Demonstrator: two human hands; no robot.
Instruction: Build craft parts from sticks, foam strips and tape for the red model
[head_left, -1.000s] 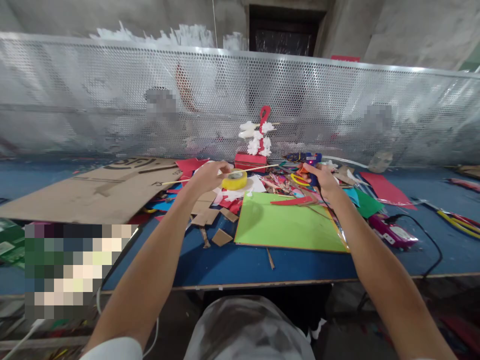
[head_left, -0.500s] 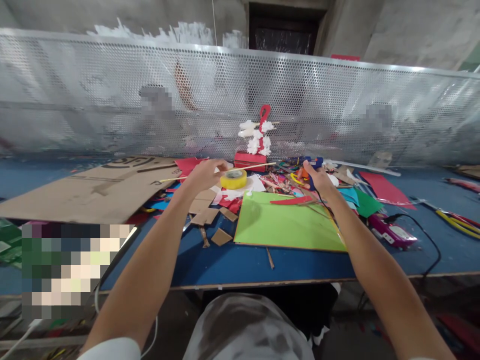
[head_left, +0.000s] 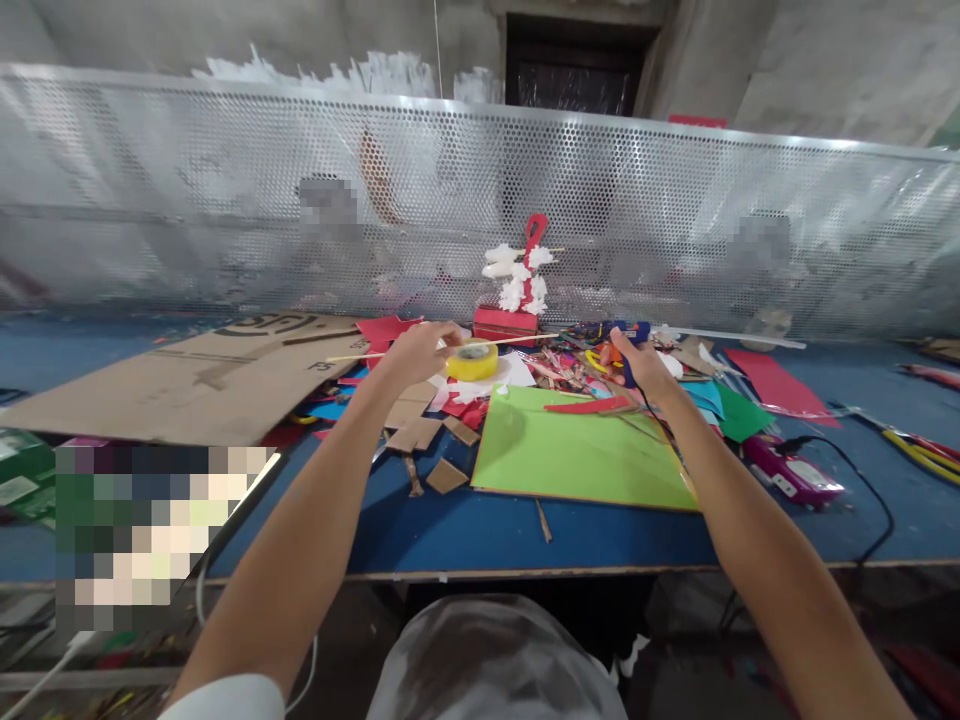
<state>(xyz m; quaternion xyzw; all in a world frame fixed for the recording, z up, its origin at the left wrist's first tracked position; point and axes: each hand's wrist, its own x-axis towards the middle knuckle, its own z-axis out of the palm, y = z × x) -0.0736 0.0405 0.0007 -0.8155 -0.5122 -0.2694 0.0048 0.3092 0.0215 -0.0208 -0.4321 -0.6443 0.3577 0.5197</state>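
My left hand [head_left: 426, 352] is closed around a thin wooden stick [head_left: 525, 341], which sticks out on both sides, level above the table. Just under those fingers lies a yellow roll of tape [head_left: 474, 368]. In my right hand [head_left: 637, 362] is a blue hot glue gun [head_left: 604, 330] with an orange trigger, its nozzle pointing left over the scraps. Between the hands, further back, stands a red paper piece [head_left: 535, 232] with white fluffy clumps on a red box-like base [head_left: 504, 323].
A lime green board [head_left: 577, 450] lies in front, a red strip on it. Cardboard [head_left: 180, 385] covers the left, beside a pixelated screen-like area [head_left: 157, 530]. Paper scraps fill the middle. Right are a purple device [head_left: 795, 472] with a black cord and yellow-handled pliers [head_left: 915, 448]. Perforated metal [head_left: 225, 200] rises behind.
The whole view has shifted slightly. Both hands keep hold of the wooden stick and the glue gun, with almost no movement relative to the table.
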